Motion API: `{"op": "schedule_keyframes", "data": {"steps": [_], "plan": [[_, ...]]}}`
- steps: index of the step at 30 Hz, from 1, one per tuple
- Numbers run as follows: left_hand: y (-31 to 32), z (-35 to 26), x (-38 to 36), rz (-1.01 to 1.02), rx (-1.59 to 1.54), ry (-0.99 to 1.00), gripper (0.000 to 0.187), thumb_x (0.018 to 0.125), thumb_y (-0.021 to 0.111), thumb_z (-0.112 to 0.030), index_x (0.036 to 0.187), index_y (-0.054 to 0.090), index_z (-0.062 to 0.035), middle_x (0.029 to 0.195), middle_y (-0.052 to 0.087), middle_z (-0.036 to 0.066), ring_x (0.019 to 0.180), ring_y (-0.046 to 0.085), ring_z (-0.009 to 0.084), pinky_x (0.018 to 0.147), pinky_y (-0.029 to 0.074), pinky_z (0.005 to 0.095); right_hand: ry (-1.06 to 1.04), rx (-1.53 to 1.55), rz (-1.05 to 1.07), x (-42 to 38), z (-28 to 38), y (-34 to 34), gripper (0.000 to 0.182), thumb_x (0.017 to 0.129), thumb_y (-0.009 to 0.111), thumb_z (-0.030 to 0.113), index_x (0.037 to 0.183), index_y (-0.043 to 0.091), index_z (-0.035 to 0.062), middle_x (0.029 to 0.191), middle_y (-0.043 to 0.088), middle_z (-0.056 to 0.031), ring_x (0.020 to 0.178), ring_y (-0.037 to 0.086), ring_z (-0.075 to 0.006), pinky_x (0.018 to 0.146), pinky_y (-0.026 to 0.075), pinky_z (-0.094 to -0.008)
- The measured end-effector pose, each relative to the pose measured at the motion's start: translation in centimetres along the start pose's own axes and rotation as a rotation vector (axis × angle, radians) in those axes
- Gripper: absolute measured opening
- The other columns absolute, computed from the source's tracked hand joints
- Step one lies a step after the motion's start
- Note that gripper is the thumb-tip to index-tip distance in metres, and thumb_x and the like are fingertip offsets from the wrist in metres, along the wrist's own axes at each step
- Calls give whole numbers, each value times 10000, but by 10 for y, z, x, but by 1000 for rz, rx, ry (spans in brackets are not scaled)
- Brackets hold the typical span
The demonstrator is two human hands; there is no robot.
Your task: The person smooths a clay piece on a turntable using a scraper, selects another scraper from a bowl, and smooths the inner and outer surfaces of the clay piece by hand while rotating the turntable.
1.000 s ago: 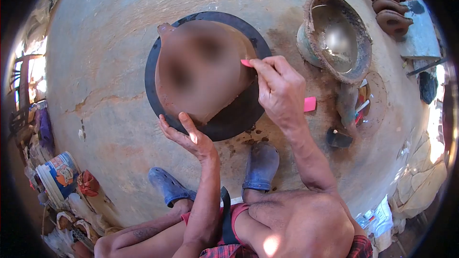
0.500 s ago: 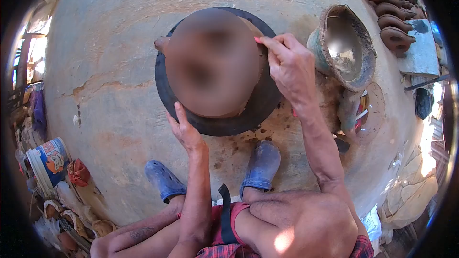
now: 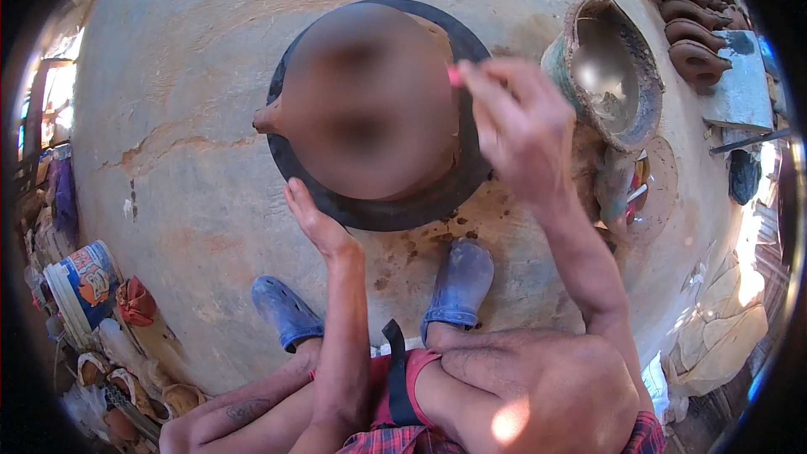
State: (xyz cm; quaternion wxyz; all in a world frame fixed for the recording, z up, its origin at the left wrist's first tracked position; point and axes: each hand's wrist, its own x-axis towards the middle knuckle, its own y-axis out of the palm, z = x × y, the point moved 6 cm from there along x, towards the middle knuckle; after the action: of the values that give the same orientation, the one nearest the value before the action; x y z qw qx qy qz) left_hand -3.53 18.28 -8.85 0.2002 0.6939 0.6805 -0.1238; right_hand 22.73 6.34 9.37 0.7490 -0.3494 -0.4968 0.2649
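A broad brown clay vessel (image 3: 403, 168) sits on a round black turntable (image 3: 403, 217); its top is blurred out. A short clay spout (image 3: 267, 119) juts from its left side. My left hand (image 3: 318, 225) is open, fingers stretched out along the turntable's near left edge. Between thumb and fingers, my right hand (image 3: 525, 130) pinches a small pink piece (image 3: 456, 76), too small to identify, close to the vessel's right side. Motion smears that hand a little.
A crusted basin (image 3: 651, 76) holding liquid stands to the right. Several curved clay pieces (image 3: 698, 63) are stacked at the upper right. My blue clogs (image 3: 458, 282) rest on the cracked floor. At the left are a printed bucket (image 3: 88, 286) and a red bundle (image 3: 136, 303).
The vessel has turned counterclockwise, its spout swinging downward on the left. My left hand has shifted slightly left and up. My right hand has drawn a little to the right with the pink piece.
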Motion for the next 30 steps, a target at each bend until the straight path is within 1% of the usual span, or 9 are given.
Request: {"op": "schedule_keyframes", "data": {"steps": [4, 8, 11, 18, 22, 25, 27, 28, 30], "plan": [[-2, 0, 12, 106, -8, -42, 788, 1130, 519, -545, 1652, 367, 24, 1677, 427, 152, 1523, 428, 273, 1260, 349, 417, -135, 7, -17, 21, -17, 33, 215, 918, 707, 122, 1099, 822, 139, 982, 711, -23, 870, 697, -235, 749, 609, -366], [7, -1, -15, 78, -79, -161, 769, 1124, 505, -589, 1648, 409, -34, 1668, 466, 103, 1521, 444, 264, 1253, 349, 394, -160, 47, 139, -5, 2, 21, 242, 876, 713, 97, 1089, 823, 131, 1026, 724, -31, 890, 705, -225, 751, 622, -354], [17, 0, -33, 55, -72, -221, 816, 1097, 484, -671, 1670, 393, -98, 1690, 454, 79, 1548, 426, 270, 1254, 343, 442, -103, 84, 120, -32, 5, 8, 289, 838, 738, 47, 1109, 821, 103, 1044, 725, -44, 897, 712, -217, 697, 626, -348], [14, 21, -59, 53, -38, -287, 974, 993, 459, -855, 1716, 301, -221, 1739, 363, 95, 1601, 329, 302, 1240, 306, 588, 89, 215, -39, -80, 0, 12, 378, 825, 788, -16, 1188, 818, 87, 1097, 739, -64, 912, 732, -248, 743, 640, -365], [12, 29, -78, 47, -20, -360, 1003, 973, 476, -878, 1713, 306, -224, 1718, 389, 99, 1556, 399, 345, 1219, 352, 564, 244, 317, -104, -101, -2, 22, 415, 816, 790, -57, 1201, 822, 93, 1096, 754, -75, 916, 745, -261, 767, 645, -368], [12, 26, -79, 83, -93, -456, 1093, 921, 503, -922, 1735, 212, -254, 1729, 354, 109, 1566, 361, 395, 1205, 346, 617, 373, 385, -183, -97, -18, 18, 331, 854, 769, -80, 1139, 833, 75, 1073, 781, -119, 938, 782, -287, 776, 643, -379], [-3, 19, -63, -74, -130, -437, 1135, 903, 535, -919, 1747, 121, -284, 1742, 330, 111, 1577, 321, 428, 1218, 282, 664, 393, 354, -225, -80, -37, 23, 317, 863, 766, -74, 1137, 830, 72, 1078, 780, -121, 943, 783, -290, 774, 641, -378], [-6, 13, -57, -72, -127, -432, 1135, 903, 535, -919, 1747, 121, -284, 1742, 330, 111, 1577, 321, 428, 1218, 282, 664, 417, 317, -261, -73, -47, 26, 303, 873, 763, -68, 1136, 827, 69, 1083, 780, -123, 949, 784, -292, 772, 639, -378], [-9, -8, -43, 36, -148, -273, 1151, 919, 547, -892, 1753, 61, -264, 1737, 345, 116, 1595, 305, 382, 1257, 193, 667, 406, 343, -236, -62, -54, 35, 299, 884, 758, -53, 1141, 827, 83, 1079, 779, -120, 922, 779, -290, 767, 637, -374]]}}
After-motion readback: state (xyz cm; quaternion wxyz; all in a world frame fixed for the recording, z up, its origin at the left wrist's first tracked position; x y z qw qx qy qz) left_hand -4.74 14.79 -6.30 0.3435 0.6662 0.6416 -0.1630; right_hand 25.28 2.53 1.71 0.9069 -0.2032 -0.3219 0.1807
